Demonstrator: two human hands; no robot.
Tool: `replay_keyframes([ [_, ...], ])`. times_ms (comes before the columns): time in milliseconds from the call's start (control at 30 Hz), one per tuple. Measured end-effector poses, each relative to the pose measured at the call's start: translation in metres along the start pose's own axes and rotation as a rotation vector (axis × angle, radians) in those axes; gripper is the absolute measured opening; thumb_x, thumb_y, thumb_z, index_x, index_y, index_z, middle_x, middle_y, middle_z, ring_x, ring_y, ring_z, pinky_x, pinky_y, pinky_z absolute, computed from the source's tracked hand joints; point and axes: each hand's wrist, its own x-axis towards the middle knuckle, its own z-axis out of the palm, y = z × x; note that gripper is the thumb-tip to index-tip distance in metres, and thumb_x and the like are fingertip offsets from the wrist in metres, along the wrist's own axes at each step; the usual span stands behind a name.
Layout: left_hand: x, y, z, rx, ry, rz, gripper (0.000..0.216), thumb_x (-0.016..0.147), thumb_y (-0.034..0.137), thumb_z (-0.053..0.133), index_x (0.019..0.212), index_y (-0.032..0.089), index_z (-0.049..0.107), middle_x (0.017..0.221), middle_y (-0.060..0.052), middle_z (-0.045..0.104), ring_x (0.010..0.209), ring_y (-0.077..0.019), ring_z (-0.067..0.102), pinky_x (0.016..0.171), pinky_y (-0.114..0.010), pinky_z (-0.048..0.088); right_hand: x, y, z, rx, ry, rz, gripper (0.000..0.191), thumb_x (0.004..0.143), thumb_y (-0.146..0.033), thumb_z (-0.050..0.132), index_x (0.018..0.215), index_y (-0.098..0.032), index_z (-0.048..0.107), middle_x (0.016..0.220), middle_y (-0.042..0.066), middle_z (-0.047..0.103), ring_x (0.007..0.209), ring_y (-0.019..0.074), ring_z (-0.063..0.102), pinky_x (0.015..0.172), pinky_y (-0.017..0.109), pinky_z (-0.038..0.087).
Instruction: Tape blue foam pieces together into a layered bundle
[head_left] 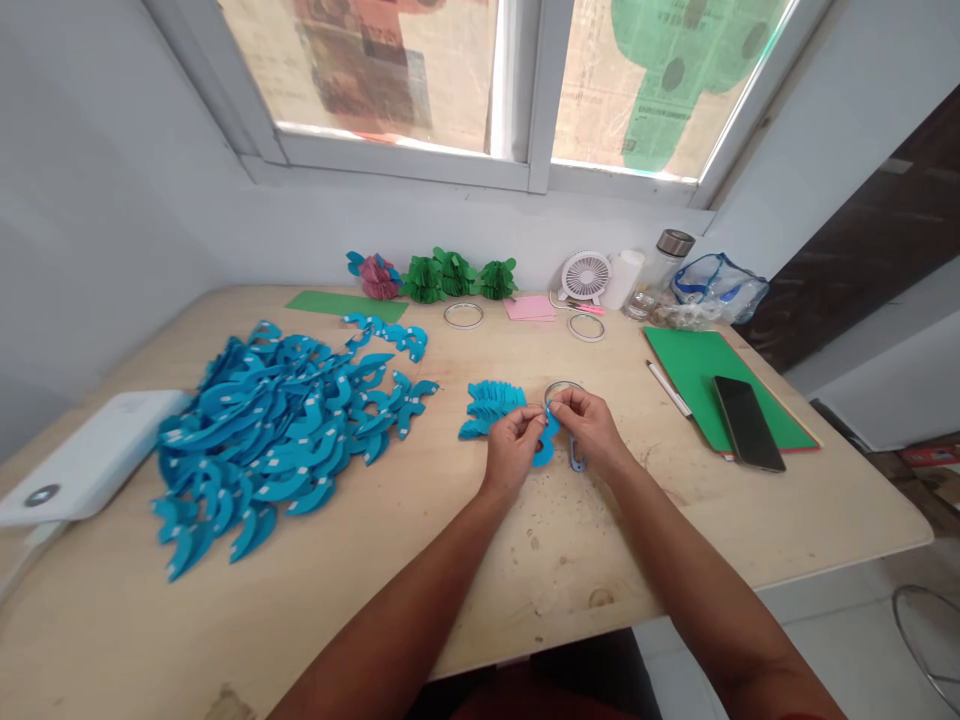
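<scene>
Head view, left hand: the left hand (517, 430) has its thumb and finger pinched at the top of the blue paper piece (544, 452).
Right hand: the right hand (589, 420) pinches the same top edge, just beside the left fingertips. I cannot tell if a tiny bit of something sits between them.
Blue paper piece: it is wavy and hangs below both hands, over the middle of the table (540, 570).
Neat stack: a stack of folded blue papers (495, 400) sits just beside the left hand. A bump from that hand could tip it or spread it out.
Ring and blue tool: a ring (564, 386) lies just behind the hands, and a small blue tool (577, 457) lies by the right wrist. A sleepy elbow or wrist could push them away.
Big pile: lots of blue pieces (277, 420) with little white squares lie in a messy heap at the left. If the squares are sticky, pieces could cling together, and pulling could rip one.
Thin paper: pinching too hard or tugging two ways could crease or tear it. Crooked fingers could make the edges not line up.
Little fan: the white fan (586, 275) stands at the back. If it blows, light papers could slide about.
</scene>
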Motion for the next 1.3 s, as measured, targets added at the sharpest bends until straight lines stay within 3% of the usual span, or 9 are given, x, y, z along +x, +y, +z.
replay_keyframes([
  [100, 0.001, -0.001, 0.000, 0.007, -0.015, 0.028, 0.016, 0.066, 0.028, 0.061, 0.068, 0.013, 0.065, 0.065, -0.002, 0.062, 0.051, -0.0082, 0.050, 0.047, -0.019, 0.041, 0.002, 0.004, -0.002, -0.012, 0.043, -0.010, 0.022, 0.069, -0.038, 0.059, 0.065, -0.018, 0.052, 0.056, -0.004, 0.048, 0.049, 0.0086, 0.042, 0.048, 0.022, 0.035],
  [233, 0.001, -0.004, -0.001, 0.055, -0.066, 0.049, 0.009, 0.066, 0.022, 0.059, 0.064, 0.014, 0.063, 0.056, 0.001, 0.058, 0.050, -0.0088, 0.050, 0.052, -0.020, 0.042, 0.003, 0.006, -0.004, -0.056, 0.078, -0.009, 0.023, 0.070, -0.039, 0.059, 0.065, -0.018, 0.053, 0.052, -0.005, 0.044, 0.046, 0.0080, 0.039, 0.045, 0.021, 0.032],
  [400, 0.000, -0.005, -0.001, 0.061, -0.058, 0.048, 0.007, 0.066, 0.019, 0.058, 0.064, 0.014, 0.062, 0.054, 0.002, 0.056, 0.050, -0.0094, 0.051, 0.053, -0.021, 0.042, 0.005, 0.005, -0.014, -0.103, 0.130, -0.074, 0.027, 0.076, -0.042, 0.051, 0.081, -0.016, 0.059, 0.066, 0.000, 0.058, 0.056, 0.0117, 0.051, 0.053, 0.023, 0.040],
  [533, -0.001, -0.003, 0.000, 0.032, 0.007, 0.043, 0.010, 0.066, 0.021, 0.058, 0.070, 0.014, 0.064, 0.063, 0.000, 0.062, 0.053, -0.0094, 0.053, 0.055, -0.022, 0.043, 0.007, 0.003, -0.030, -0.488, 0.237, -0.123, 0.024, 0.079, -0.036, 0.048, 0.083, -0.017, 0.061, 0.067, 0.002, 0.062, 0.060, 0.0139, 0.055, 0.057, 0.025, 0.040],
  [667, -0.002, -0.001, 0.001, 0.014, 0.056, 0.029, 0.017, 0.066, 0.024, 0.060, 0.079, 0.013, 0.064, 0.060, 0.001, 0.060, 0.051, -0.0093, 0.052, 0.052, -0.021, 0.042, 0.005, 0.002, -0.038, -0.975, 0.165, -0.082, 0.016, 0.079, -0.031, 0.051, 0.082, -0.021, 0.063, 0.071, 0.002, 0.067, 0.065, 0.0159, 0.058, 0.057, 0.025, 0.035],
  [800, -0.003, 0.000, 0.001, 0.023, 0.087, 0.049, 0.021, 0.068, 0.025, 0.060, 0.085, 0.014, 0.060, 0.052, 0.003, 0.056, 0.050, -0.0097, 0.052, 0.052, -0.021, 0.043, 0.003, 0.002, -0.037, -1.205, 0.111, 0.004, 0.016, 0.080, -0.031, 0.052, 0.088, -0.023, 0.062, 0.080, 0.004, 0.069, 0.070, 0.0183, 0.060, 0.055, 0.026, 0.032],
  [933, -0.003, 0.000, 0.001, 0.024, 0.094, 0.060, 0.018, 0.069, 0.025, 0.060, 0.083, 0.015, 0.058, 0.053, 0.003, 0.055, 0.050, -0.0097, 0.052, 0.053, -0.021, 0.044, 0.003, 0.003, -0.038, -1.274, 0.049, 0.065, 0.023, 0.080, -0.033, 0.052, 0.100, -0.024, 0.059, 0.080, 0.005, 0.069, 0.073, 0.0211, 0.062, 0.054, 0.026, 0.031],
  [1100, -0.003, -0.001, 0.001, 0.020, 0.069, 0.057, 0.017, 0.069, 0.027, 0.060, 0.081, 0.015, 0.057, 0.052, 0.003, 0.055, 0.049, -0.0094, 0.051, 0.053, -0.021, 0.042, 0.001, 0.005, -0.038, -1.229, 0.004, 0.022, 0.035, 0.077, -0.028, 0.056, 0.112, -0.024, 0.052, 0.075, 0.004, 0.068, 0.070, 0.0204, 0.062, 0.055, 0.026, 0.031],
  [1300, -0.003, -0.004, 0.001, 0.010, 0.063, 0.049, 0.017, 0.069, 0.028, 0.060, 0.080, 0.016, 0.057, 0.050, 0.005, 0.052, 0.048, -0.0090, 0.049, 0.052, -0.021, 0.041, 0.003, 0.007, -0.040, -1.115, 0.005, 0.000, 0.040, 0.073, -0.024, 0.057, 0.113, -0.023, 0.053, 0.072, 0.000, 0.067, 0.067, 0.0173, 0.060, 0.054, 0.024, 0.031],
])
